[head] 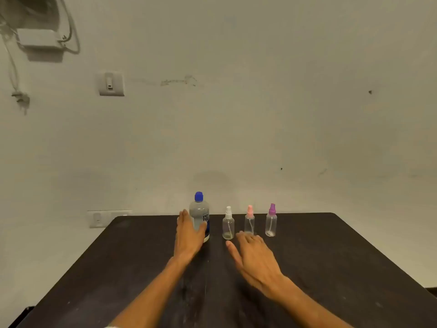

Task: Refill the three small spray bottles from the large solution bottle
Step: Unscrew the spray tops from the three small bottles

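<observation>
While the dark worktop (331, 268) lies open toward me, I note the large solution bottle (199, 216) capped at its far edge, my left hand (189, 235) curled round it. To its right stand three small spray bottles (249, 222), capped, near-empty: nothing refilled yet, I judge. Right hand (255, 254) relaxed, grasping nothing, just before them.
</observation>
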